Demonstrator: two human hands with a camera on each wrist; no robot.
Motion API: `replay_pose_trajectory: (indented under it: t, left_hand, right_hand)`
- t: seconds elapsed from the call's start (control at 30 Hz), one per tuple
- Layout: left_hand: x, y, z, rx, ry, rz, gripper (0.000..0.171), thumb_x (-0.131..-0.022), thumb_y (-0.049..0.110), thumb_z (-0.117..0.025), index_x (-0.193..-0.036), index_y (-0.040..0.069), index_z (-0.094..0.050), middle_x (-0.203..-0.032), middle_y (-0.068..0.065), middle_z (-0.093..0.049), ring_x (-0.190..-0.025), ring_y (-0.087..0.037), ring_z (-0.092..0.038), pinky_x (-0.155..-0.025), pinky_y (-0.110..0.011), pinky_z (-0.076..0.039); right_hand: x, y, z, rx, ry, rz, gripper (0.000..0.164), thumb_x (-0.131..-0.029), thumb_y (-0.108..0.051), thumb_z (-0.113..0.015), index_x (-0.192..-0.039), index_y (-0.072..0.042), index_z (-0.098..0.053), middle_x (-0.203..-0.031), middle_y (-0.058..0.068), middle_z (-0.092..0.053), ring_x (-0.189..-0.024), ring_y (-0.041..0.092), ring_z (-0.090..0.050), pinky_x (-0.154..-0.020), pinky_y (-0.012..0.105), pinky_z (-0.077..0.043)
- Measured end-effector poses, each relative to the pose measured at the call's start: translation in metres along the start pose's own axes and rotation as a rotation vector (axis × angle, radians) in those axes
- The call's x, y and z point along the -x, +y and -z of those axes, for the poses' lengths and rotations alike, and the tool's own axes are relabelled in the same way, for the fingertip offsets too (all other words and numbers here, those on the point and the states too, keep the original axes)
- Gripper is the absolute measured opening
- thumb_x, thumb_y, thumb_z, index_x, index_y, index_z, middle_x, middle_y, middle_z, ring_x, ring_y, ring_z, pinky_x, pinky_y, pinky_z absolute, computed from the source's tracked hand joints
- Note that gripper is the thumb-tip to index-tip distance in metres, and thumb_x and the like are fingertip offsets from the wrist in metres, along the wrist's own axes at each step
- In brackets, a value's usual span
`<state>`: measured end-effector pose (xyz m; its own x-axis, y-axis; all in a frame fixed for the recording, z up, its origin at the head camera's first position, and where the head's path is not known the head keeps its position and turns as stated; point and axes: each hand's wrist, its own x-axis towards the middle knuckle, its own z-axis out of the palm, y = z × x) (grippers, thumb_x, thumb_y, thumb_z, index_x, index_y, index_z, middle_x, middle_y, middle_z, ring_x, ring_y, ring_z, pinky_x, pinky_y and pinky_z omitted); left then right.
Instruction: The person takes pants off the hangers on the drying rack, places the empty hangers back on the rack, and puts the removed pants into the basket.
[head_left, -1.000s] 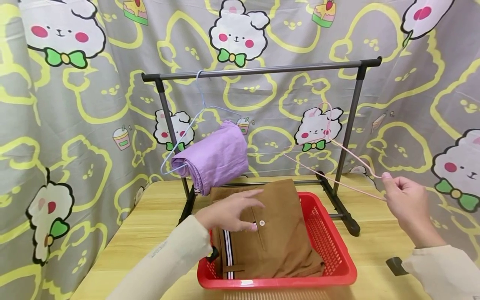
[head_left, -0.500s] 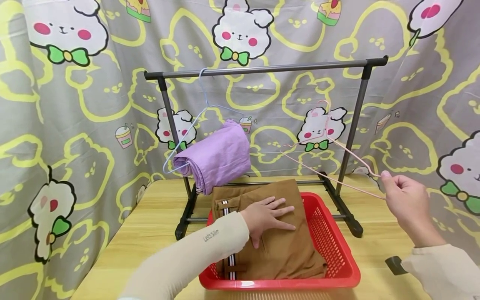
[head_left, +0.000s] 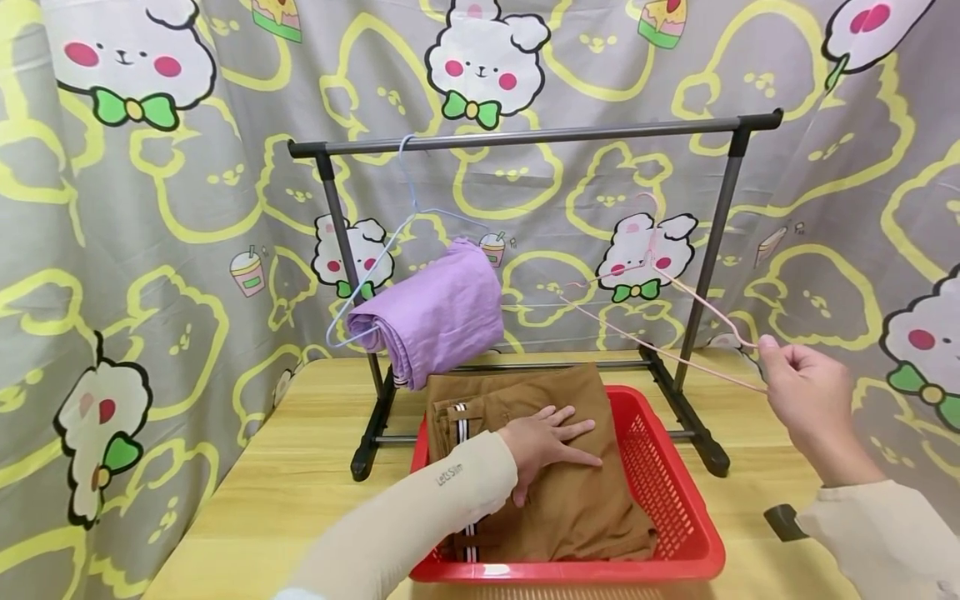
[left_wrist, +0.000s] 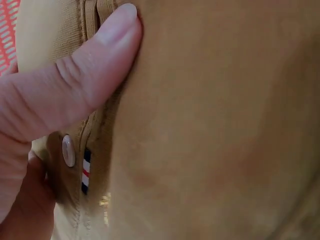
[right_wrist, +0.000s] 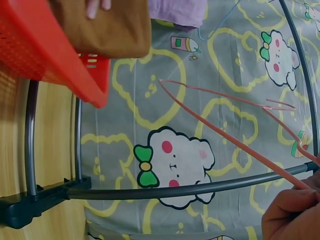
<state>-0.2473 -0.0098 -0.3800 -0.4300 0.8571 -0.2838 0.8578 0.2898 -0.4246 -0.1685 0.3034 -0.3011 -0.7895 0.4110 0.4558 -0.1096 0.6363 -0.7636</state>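
Red basket (head_left: 600, 570): folded brown trousers (head_left: 577, 517), left hand (head_left: 546, 442) spread on top.
Right hand (head_left: 808, 398) grips pink hanger (right_wrist: 225, 134); only left-wrist view shows trouser button (left_wrist: 68, 151).

"Let's Slim", right there on my left sleeve (head_left: 408, 521)!
It's dark, small lettering (head_left: 450, 475), running along the cream fabric, clear enough to read from the head view; over in the left wrist view, a blurred gold mark (left_wrist: 105, 208) shows on the brown cloth (left_wrist: 210, 115), and I can't make out any letters in it.
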Motion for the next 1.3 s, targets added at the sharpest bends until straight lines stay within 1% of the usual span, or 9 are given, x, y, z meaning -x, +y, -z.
replay_pose_trajectory:
  t: [0.3, 0.47, 0.6, 0.77, 0.9, 0.97, 1.03, 1.17, 1.3]
  left_hand:
    - [-0.007, 0.006, -0.014, -0.01, -0.035, -0.041, 0.13, -0.043, 0.061, -0.088, -0.152, 0.044, -0.02, -0.161, 0.001, -0.013, -0.146, -0.025, -0.011, -0.116, -0.035, -0.016]
    - [-0.008, 0.006, -0.02, 0.031, -0.047, -0.041, 0.131, -0.042, 0.058, -0.09, -0.152, 0.043, -0.021, -0.16, -0.001, -0.016, -0.146, -0.024, -0.012, -0.116, -0.034, -0.015]
    - [-0.013, 0.009, -0.019, 0.122, -0.086, -0.027, 0.131, -0.043, 0.053, -0.092, -0.152, 0.043, -0.02, -0.161, 0.0, -0.012, -0.147, -0.02, -0.008, -0.116, -0.03, -0.013]
    - [-0.016, 0.019, -0.013, 0.238, -0.095, 0.059, 0.135, -0.038, 0.037, -0.098, -0.149, 0.049, -0.023, -0.161, 0.006, -0.012, -0.146, -0.012, -0.007, -0.112, -0.022, -0.018]
    - [-0.014, 0.027, -0.005, 0.351, -0.071, 0.133, 0.115, -0.059, 0.01, -0.093, -0.146, 0.051, -0.03, -0.157, 0.009, -0.024, -0.142, -0.007, -0.019, -0.099, -0.015, -0.034]
    - [-0.011, 0.031, -0.001, 0.423, -0.046, 0.17, 0.104, -0.069, -0.002, -0.083, -0.144, 0.051, -0.035, -0.155, 0.009, -0.03, -0.137, -0.006, -0.031, -0.088, -0.013, -0.04]
    - [-0.007, 0.034, 0.004, 0.462, -0.021, 0.2, 0.097, -0.073, -0.007, -0.076, -0.142, 0.051, -0.039, -0.152, 0.007, -0.035, -0.127, -0.006, -0.044, -0.075, -0.014, -0.045]
    - [0.002, 0.03, 0.011, 0.52, -0.049, 0.235, 0.09, -0.073, 0.005, -0.083, -0.14, 0.05, -0.044, -0.14, 0.006, -0.051, -0.108, -0.007, -0.056, -0.067, -0.02, -0.049]
    - [0.012, 0.015, 0.019, 0.567, -0.104, 0.211, 0.074, -0.076, 0.038, -0.083, -0.141, 0.041, -0.047, -0.129, 0.011, -0.058, -0.112, -0.007, -0.055, -0.088, -0.028, -0.048]
  right_hand:
    - [-0.002, -0.01, -0.002, -0.015, 0.009, 0.015, 0.054, -0.098, -0.043, -0.05, -0.063, -0.003, -0.053, -0.048, -0.002, -0.045, -0.051, 0.015, -0.041, -0.045, 0.031, -0.032]
    - [-0.003, -0.014, -0.003, -0.028, 0.034, 0.029, 0.054, -0.098, -0.041, -0.052, -0.06, -0.002, -0.053, -0.047, -0.003, -0.045, -0.05, 0.014, -0.041, -0.043, 0.03, -0.031]
    - [-0.004, -0.015, 0.001, -0.011, 0.045, 0.027, 0.054, -0.098, -0.042, -0.052, -0.06, -0.003, -0.052, -0.047, -0.003, -0.043, -0.05, 0.015, -0.038, -0.042, 0.031, -0.029]
    - [-0.005, -0.016, 0.007, -0.013, 0.045, 0.013, 0.052, -0.098, -0.042, -0.052, -0.062, -0.004, -0.053, -0.048, -0.003, -0.044, -0.052, 0.015, -0.039, -0.043, 0.031, -0.03]
    - [-0.004, -0.018, 0.011, -0.027, 0.056, 0.004, 0.051, -0.098, -0.04, -0.052, -0.062, -0.005, -0.054, -0.046, -0.005, -0.046, -0.049, 0.012, -0.041, -0.041, 0.029, -0.031]
    - [-0.004, -0.02, 0.013, -0.035, 0.06, -0.002, 0.05, -0.098, -0.04, -0.052, -0.061, -0.005, -0.053, -0.045, -0.006, -0.046, -0.047, 0.01, -0.042, -0.04, 0.029, -0.031]
    - [-0.006, -0.023, 0.015, -0.047, 0.057, -0.002, 0.05, -0.098, -0.04, -0.053, -0.061, -0.007, -0.054, -0.045, -0.005, -0.045, -0.045, 0.01, -0.042, -0.039, 0.029, -0.031]
    - [-0.01, -0.028, 0.018, -0.05, 0.049, -0.003, 0.05, -0.098, -0.041, -0.052, -0.06, -0.008, -0.054, -0.046, -0.004, -0.043, -0.047, 0.01, -0.043, -0.04, 0.028, -0.032]
    - [-0.013, -0.031, 0.02, -0.031, 0.062, 0.002, 0.05, -0.098, -0.039, -0.052, -0.064, -0.002, -0.055, -0.052, -0.005, -0.043, -0.062, 0.012, -0.04, -0.05, 0.027, -0.031]
